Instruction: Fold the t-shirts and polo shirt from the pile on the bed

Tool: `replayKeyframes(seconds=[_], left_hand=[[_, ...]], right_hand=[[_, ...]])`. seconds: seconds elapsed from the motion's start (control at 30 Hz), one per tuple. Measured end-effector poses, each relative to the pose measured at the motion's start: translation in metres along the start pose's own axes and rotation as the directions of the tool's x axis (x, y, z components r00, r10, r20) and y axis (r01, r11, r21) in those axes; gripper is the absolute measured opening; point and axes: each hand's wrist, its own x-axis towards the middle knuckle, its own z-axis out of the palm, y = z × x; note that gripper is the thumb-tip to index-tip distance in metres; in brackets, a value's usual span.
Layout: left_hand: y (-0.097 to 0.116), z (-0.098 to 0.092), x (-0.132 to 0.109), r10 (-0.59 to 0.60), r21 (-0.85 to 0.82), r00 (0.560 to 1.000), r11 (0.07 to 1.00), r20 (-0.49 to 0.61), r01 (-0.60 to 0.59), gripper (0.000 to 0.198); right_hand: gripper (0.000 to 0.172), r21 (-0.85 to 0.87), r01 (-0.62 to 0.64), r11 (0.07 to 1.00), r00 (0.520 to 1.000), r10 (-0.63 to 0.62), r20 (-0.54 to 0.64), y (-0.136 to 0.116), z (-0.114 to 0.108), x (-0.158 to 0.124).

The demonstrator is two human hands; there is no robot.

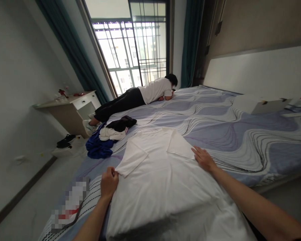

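Note:
A white T-shirt [163,174] lies spread on the bed, its collar end away from me and both short sleeves folded in over the body. At its left edge, my left hand [109,182] is closed, pinching the outer corner of the left sleeve. On the other side, my right hand [203,158] has its fingertips on the outer edge of the right sleeve and seems to grip the cloth there; its thumb is hidden. The near part of the shirt is wrinkled and in shade.
Several crumpled clothes [105,139] in blue, white and black lie beyond my left hand. A person [153,90] lies across the bed's far side. A blurred-out item [71,204] rests at the near left. A white box [261,103] sits at the right, and a desk [77,103] stands at the left wall.

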Motion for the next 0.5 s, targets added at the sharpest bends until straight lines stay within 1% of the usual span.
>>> replayKeyframes(seconds=[0.07, 0.13, 0.2, 0.27, 0.3, 0.37, 0.43, 0.5], left_hand=[[-0.004, 0.0, 0.001, 0.117, -0.003, 0.993, 0.993, -0.034, -0.117, 0.031], [-0.006, -0.003, 0.002, 0.189, -0.014, 0.982, 0.982, 0.021, -0.188, 0.037], [-0.007, -0.007, -0.001, 0.185, -0.008, 0.976, 0.983, 0.113, -0.186, 0.04], [-0.006, -0.013, -0.014, 0.154, 0.018, 0.973, 0.987, 0.174, -0.16, 0.044], [-0.006, -0.016, -0.026, 0.133, 0.038, 0.972, 0.989, 0.195, -0.143, 0.048], [-0.008, -0.022, -0.063, 0.059, 0.094, 0.975, 0.992, 0.212, -0.081, 0.058], [-0.013, -0.027, -0.113, -0.07, 0.153, 0.982, 0.987, 0.175, 0.043, 0.066], [-0.019, -0.033, -0.168, -0.12, 0.161, 0.985, 0.982, 0.126, 0.099, 0.073]], right_hand=[[0.055, -0.035, -0.013, 0.999, 1.0, 0.013, 0.008, -0.004, -0.002, 0.002], [0.055, -0.064, -0.037, 0.997, 0.999, 0.038, 0.018, -0.008, -0.003, 0.0], [0.057, -0.089, -0.065, 0.994, 0.997, 0.068, 0.025, -0.011, -0.004, -0.008], [0.062, -0.108, -0.091, 0.99, 0.996, 0.093, 0.012, -0.014, -0.003, -0.027], [0.065, -0.112, -0.105, 0.988, 0.994, 0.105, -0.006, -0.014, -0.001, -0.041], [0.073, -0.111, -0.146, 0.983, 0.988, 0.14, -0.06, -0.013, 0.005, -0.08], [0.08, -0.107, -0.211, 0.971, 0.971, 0.196, -0.135, -0.011, 0.014, -0.127], [0.088, -0.108, -0.295, 0.949, 0.937, 0.266, -0.227, -0.01, 0.021, -0.176]])
